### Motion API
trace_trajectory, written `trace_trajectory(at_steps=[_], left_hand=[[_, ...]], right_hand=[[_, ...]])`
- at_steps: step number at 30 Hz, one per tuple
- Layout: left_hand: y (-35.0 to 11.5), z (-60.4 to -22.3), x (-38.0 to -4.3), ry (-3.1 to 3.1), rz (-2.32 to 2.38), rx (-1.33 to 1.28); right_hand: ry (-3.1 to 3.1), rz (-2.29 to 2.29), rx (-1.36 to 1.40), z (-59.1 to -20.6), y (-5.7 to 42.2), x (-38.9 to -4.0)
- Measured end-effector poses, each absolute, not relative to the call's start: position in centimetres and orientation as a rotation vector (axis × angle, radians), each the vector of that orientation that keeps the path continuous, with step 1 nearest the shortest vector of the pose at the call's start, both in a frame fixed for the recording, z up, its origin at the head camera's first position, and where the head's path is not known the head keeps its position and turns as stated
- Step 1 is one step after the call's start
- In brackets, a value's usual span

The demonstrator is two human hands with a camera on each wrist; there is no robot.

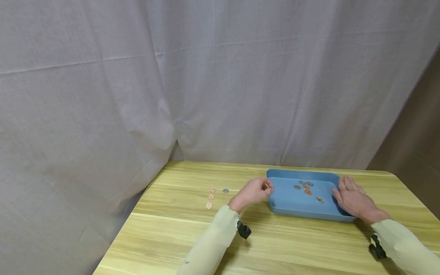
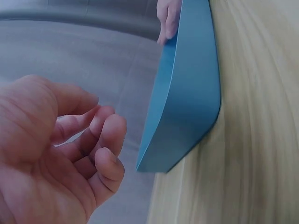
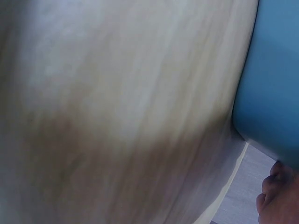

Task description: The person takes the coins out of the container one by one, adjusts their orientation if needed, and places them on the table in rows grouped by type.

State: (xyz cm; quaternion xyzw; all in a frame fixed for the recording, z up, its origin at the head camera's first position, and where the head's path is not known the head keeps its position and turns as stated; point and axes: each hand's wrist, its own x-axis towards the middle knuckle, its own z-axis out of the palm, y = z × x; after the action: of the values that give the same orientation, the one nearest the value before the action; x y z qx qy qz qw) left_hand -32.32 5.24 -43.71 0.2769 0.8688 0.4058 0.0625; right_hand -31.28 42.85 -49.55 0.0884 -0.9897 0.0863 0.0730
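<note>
A blue tray (image 1: pixel 295 212) holds several copper and silver-coloured coins (image 1: pixel 308 192). My left hand (image 1: pixel 252 190) hovers beside the tray's left wall, fingers bent in and thumb tip close against the index finger. No coin shows between these fingertips in the left wrist view, where the hand (image 2: pixel 60 144) is palm-on to the camera; I cannot tell if something small is hidden there. At the opposite end, my right hand (image 1: pixel 355 198) holds the tray's right wall, with the thumb on the inner side and the fingers along the rim.
Left of the tray, three copper coins (image 1: pixel 211 197) lie in a column on the wooden table (image 1: pixel 165 236), with one silver-coloured coin (image 1: pixel 225 191) beside the top one. A grey curtain (image 1: pixel 233 95) hangs behind the table's back edge.
</note>
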Motion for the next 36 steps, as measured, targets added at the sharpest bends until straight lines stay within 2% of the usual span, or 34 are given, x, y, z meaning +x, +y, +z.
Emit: trace_trajectory(at_steps=[15,26,36], left_hand=[[10.5,-43.8,-31.6,2.523,1.275,0.833],[15.4,-45.5,-30.9,2.538,1.278,0.675],[16.7,-46.2,-31.4,2.493,1.326,0.635]], right_hand=[[-2.961,0.236,0.284,-49.6,42.9,-31.5],[-2.964,0.265,0.272,-49.6,43.0,-31.1],[-2.987,0.27,0.253,-49.4,42.8,-31.3]])
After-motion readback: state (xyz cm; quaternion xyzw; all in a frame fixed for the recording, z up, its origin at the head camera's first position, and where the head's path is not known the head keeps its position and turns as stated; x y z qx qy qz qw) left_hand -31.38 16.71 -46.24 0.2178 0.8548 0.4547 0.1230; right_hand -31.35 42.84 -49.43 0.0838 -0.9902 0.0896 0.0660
